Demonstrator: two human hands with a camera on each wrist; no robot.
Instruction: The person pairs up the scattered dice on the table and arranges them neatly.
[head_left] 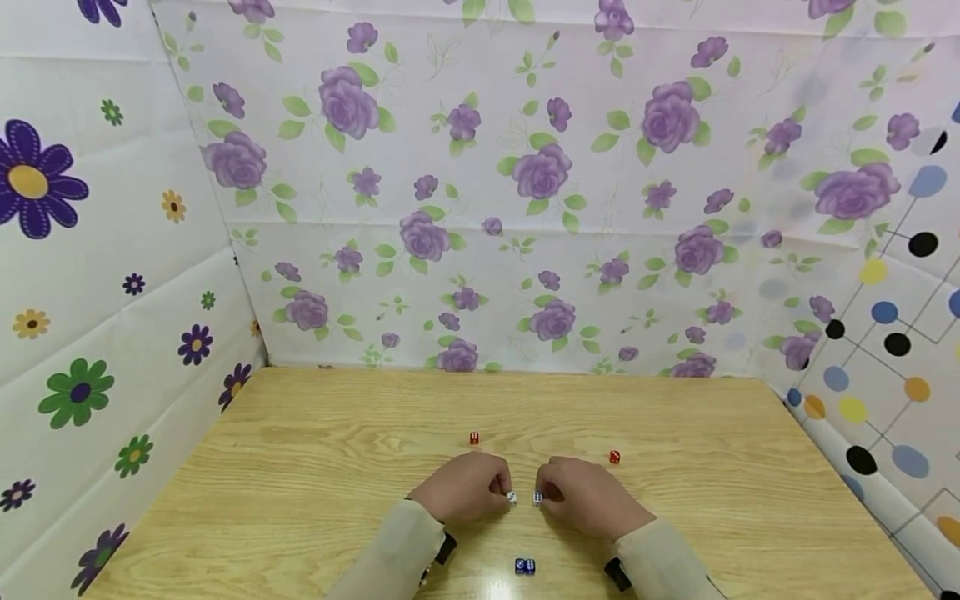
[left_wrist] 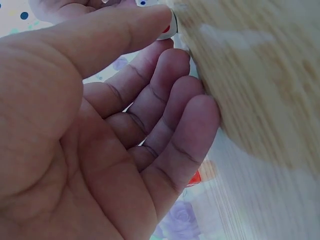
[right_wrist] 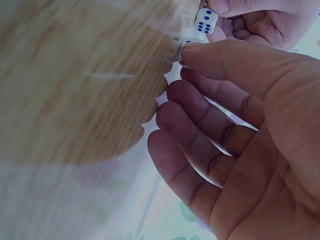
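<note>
One white die [head_left: 512, 497] is pinched between thumb and forefinger of the person's left hand [head_left: 467, 486], and a second white die [head_left: 537, 498] is gripped the same way by the right hand [head_left: 596, 497], the two held low over the near middle of the wooden table [head_left: 345, 433], with a small gap between them. Both are cubes, as long one way as another, so only their faces tell how they are turned: the right one shows six pips towards the person, while the left one shows a slanting row too small for me to count with certainty. From the right wrist, a face of six blue pips can be made out on the left one, and the right one, mostly covered by the thumb, lets a red pip peep out. On each hand, thumb and forefinger are parted only by the cube's own width; the other three fingers bend loosely, their tips down close by the wood, and I can't tell whether they touch it. Beyond the left knuckles lies a red die [head_left: 474, 437], with another red die [head_left: 615, 457] past the right hand. Nearer the person, two blue dice [head_left: 521, 566] sit side by side, touching, their row running left to right.
</note>
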